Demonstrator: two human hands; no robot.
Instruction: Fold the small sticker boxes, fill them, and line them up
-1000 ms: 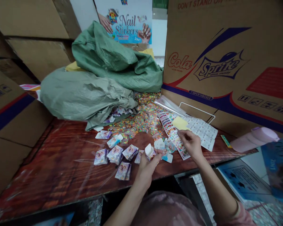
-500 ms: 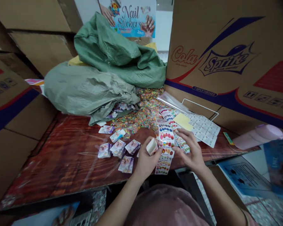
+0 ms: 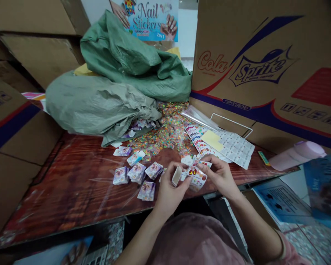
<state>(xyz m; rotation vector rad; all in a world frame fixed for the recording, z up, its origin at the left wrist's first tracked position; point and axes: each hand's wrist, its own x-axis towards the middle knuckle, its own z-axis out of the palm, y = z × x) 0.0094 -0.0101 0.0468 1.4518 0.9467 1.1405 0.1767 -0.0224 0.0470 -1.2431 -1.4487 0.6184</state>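
My left hand (image 3: 168, 189) is closed round a small white packet (image 3: 177, 175), held open-end up over the near edge of the wooden table (image 3: 71, 187). My right hand (image 3: 220, 175) pinches a folded sheet of colourful nail stickers (image 3: 197, 176) right beside that packet. Both hands also touch the sheet. Several small printed packets (image 3: 136, 173) lie scattered on the table just left of my left hand.
More sticker sheets (image 3: 198, 141) and a white sheet with a yellow note (image 3: 231, 147) lie behind my right hand. A heap of tiny coloured bits (image 3: 165, 134) spills from green sacks (image 3: 99, 106). Big cardboard boxes (image 3: 264, 66) stand right and left. A pink bottle (image 3: 295, 154) lies at the right.
My right hand lifted a sticker sheet from the pile, brought it to my left hand, and the sheet is now folded smaller beside the packet.
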